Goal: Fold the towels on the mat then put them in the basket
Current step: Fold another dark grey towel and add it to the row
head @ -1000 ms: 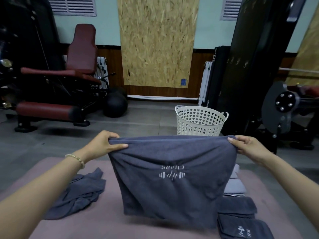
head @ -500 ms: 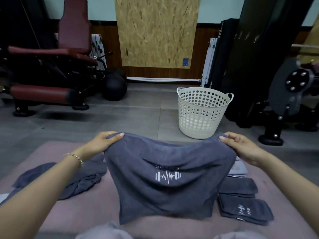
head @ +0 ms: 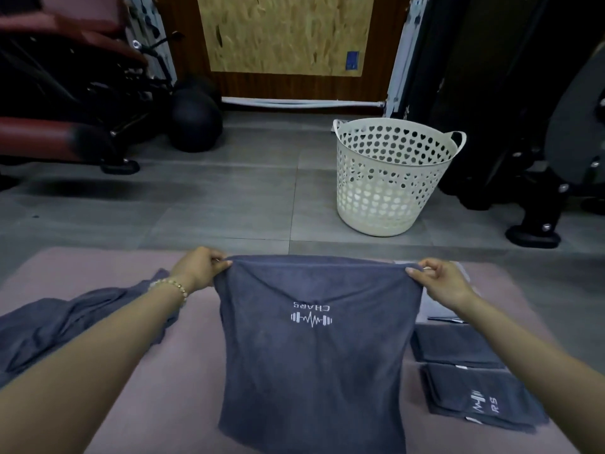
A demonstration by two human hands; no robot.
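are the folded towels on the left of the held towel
No, the folded towels lie to the right of the held towel on the mat.

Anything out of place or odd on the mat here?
A crumpled towel lies on the left of the mat, unlike the folded towels on the right. The basket stands upright; nothing else stands out.

Gym, going by the kit. To my left: dark red padded black-framed exercise machine [head: 42, 139], with a round black medicine ball [head: 195, 124] beside it on the grey tiled floor [head: 229, 198]. To my right: tall black steel gym equipment [head: 491, 77]. The grey terry towel [head: 311, 371] I hold bears a white embroidered dumbbell logo [head: 311, 319]. There is a pinkish exercise mat [head: 98, 267] beneath
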